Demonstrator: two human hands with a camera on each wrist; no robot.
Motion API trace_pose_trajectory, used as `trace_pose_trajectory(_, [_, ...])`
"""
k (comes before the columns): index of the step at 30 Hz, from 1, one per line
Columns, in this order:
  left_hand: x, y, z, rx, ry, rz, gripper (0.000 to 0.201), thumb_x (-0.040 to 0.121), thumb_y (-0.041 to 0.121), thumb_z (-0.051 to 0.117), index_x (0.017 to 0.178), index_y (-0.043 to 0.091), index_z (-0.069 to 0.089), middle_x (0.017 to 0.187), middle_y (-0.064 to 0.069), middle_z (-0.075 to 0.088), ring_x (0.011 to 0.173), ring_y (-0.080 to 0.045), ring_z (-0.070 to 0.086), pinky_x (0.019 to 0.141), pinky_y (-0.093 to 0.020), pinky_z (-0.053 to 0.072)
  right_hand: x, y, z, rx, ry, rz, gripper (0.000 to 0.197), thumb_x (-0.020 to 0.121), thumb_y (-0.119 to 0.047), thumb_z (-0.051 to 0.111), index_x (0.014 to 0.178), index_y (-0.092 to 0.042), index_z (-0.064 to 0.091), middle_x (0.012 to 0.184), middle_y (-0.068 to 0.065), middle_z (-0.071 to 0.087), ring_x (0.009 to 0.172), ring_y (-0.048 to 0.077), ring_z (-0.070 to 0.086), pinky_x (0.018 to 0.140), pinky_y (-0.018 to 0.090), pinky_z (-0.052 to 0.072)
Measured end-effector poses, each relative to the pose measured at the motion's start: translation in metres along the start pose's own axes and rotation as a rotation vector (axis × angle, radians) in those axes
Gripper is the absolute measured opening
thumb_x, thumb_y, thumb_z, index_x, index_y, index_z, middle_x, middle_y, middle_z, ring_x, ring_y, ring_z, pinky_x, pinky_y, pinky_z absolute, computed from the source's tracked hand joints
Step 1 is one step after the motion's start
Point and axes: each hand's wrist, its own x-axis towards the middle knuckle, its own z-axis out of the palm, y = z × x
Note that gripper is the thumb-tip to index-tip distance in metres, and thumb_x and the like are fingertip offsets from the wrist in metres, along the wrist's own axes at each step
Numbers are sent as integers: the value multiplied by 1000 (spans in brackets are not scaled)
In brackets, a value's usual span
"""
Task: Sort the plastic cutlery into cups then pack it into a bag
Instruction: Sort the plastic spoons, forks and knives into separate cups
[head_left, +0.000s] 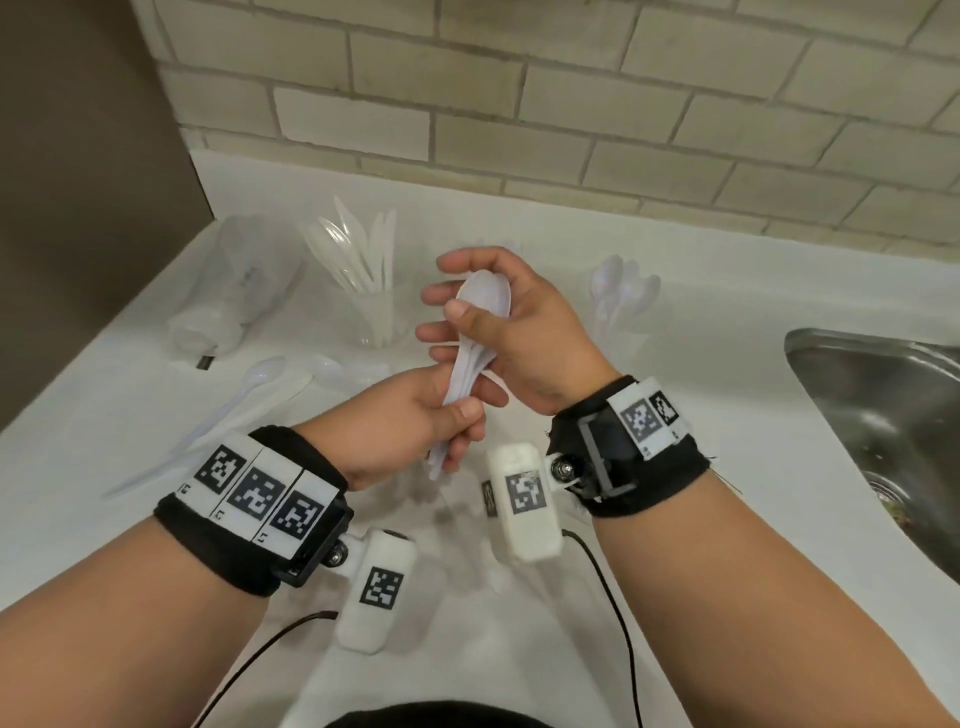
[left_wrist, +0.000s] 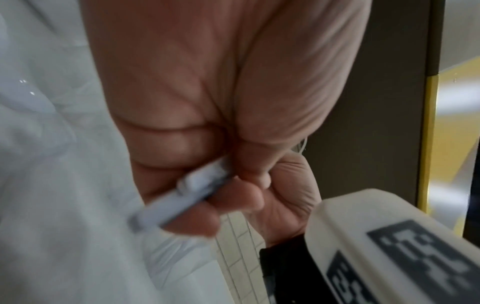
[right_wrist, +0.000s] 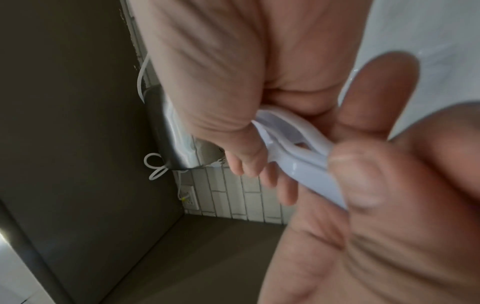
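Note:
A bundle of white plastic spoons (head_left: 470, 358) is held above the white counter (head_left: 675, 415) between both hands. My left hand (head_left: 465, 418) grips the handles from below, thumb on top. My right hand (head_left: 465, 312) cups the bowls, its thumb pressing the top bowl. The handle ends (left_wrist: 179, 197) stick out of my left fist (left_wrist: 221, 185). In the right wrist view the spoons (right_wrist: 298, 150) run from my right palm (right_wrist: 246, 139) to the left thumb (right_wrist: 363, 181). A clear cup (head_left: 376, 317) holds knives and forks. Another clear cup (head_left: 621, 312) holds spoons.
A sleeve of stacked clear cups (head_left: 234, 296) lies at the back left. Loose cutlery (head_left: 249, 384) lies on the counter left of my hands. A steel sink (head_left: 883, 426) is set in at the right. A tiled wall (head_left: 519, 104) stands behind.

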Motion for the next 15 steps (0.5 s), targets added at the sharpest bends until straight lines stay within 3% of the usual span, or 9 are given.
trace_pose_trajectory(4, [-4, 1, 9, 18, -66, -32, 29, 85, 28, 49, 107, 11, 59, 72, 1, 55, 61, -18, 53, 62, -35, 47, -9, 2, -2, 29, 6, 27, 20, 95, 8, 46, 96, -11, 53, 83, 13, 62, 62, 22, 59, 74, 46, 55])
trace_pose_trajectory(9, [-7, 2, 11, 52, 1, -12, 16, 97, 22, 52, 107, 13, 61, 74, 2, 58, 64, -16, 56, 68, -35, 48, -11, -10, -7, 20, 4, -39, 22, 94, 10, 45, 91, -11, 52, 81, 13, 60, 58, 18, 54, 64, 37, 55])
trace_pose_trajectory(12, [-12, 2, 5, 172, 74, -43, 19, 96, 24, 51, 114, 20, 57, 96, 0, 66, 77, -12, 69, 75, -33, 55, -4, -34, -30, -23, 191, -234, 23, 92, 13, 45, 90, -10, 50, 79, 14, 59, 55, 16, 55, 60, 34, 54])
trace_pose_trajectory(15, [-27, -1, -10, 344, 175, -100, 30, 94, 31, 54, 124, 29, 54, 114, 10, 62, 91, -4, 70, 84, -28, 55, 9, -59, -73, -250, 497, -437, 33, 82, 15, 41, 88, -16, 51, 80, 12, 57, 58, 17, 55, 58, 31, 52])
